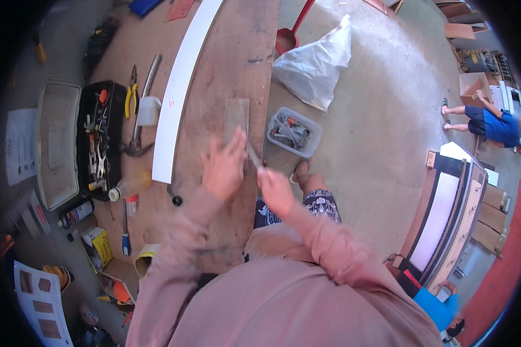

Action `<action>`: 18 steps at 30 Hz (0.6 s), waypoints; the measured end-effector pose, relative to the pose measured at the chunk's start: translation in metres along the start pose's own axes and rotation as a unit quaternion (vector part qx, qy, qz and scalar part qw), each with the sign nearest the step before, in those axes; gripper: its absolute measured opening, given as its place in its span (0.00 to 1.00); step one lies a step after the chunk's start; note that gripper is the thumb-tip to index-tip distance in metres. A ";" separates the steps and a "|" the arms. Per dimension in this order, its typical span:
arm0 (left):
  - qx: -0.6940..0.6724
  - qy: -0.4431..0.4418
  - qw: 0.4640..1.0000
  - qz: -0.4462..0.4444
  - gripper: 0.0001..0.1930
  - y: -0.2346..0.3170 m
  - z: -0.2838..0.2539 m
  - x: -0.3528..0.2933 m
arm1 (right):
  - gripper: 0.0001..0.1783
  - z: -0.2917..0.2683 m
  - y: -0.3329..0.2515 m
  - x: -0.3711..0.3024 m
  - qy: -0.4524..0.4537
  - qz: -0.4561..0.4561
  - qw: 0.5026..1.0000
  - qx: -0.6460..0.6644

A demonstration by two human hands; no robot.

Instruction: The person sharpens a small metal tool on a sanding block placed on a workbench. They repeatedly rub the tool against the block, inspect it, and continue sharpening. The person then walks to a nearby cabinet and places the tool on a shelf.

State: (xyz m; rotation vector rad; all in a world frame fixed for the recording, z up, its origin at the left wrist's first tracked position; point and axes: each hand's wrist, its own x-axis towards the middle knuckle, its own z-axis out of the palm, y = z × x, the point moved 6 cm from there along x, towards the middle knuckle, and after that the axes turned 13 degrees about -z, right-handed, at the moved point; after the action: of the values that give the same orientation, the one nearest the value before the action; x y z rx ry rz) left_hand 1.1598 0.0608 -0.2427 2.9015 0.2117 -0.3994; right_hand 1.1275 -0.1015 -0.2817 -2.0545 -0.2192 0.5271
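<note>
A flat, grey-brown rectangular strip (236,111) lies on the wooden workbench near its right edge. The fingers of my left hand (224,170) are spread over the near part of this strip, slightly blurred by motion. My right hand (276,191) is closed around the end of a thin, narrow tool with a long blade-like shape (253,155). That tool points up and left along the strip's right edge, close to my left fingertips. Its exact kind is too blurred to tell. Left of my hands rests a long white panel (179,87).
On the bench lie a hammer (136,141), yellow-handled pliers (132,95), an open black toolbox (101,144) and a plastic bottle (130,186). Right of the bench are a clear tub (295,132) of small parts, a white sack (318,69) and a red dustpan (286,40). Two other people are at right.
</note>
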 end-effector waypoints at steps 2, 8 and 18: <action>-0.037 0.001 0.999 -0.013 0.27 0.002 -0.007 0.001 | 0.30 0.005 0.008 -0.002 -0.042 0.063 0.997 0.030; -0.078 0.027 0.997 -0.006 0.28 0.001 -0.016 0.013 | 0.29 -0.008 -0.009 0.011 0.073 -0.064 0.995 0.019; -0.054 0.051 0.997 -0.007 0.30 -0.001 -0.019 0.017 | 0.29 -0.010 -0.008 0.027 0.039 -0.033 0.998 0.031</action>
State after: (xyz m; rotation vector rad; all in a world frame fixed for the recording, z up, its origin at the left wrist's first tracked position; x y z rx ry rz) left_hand 1.1809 0.0676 -0.2297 2.8179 0.2617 -0.2335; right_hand 1.1567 -0.0955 -0.2781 -1.9970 -0.2196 0.4072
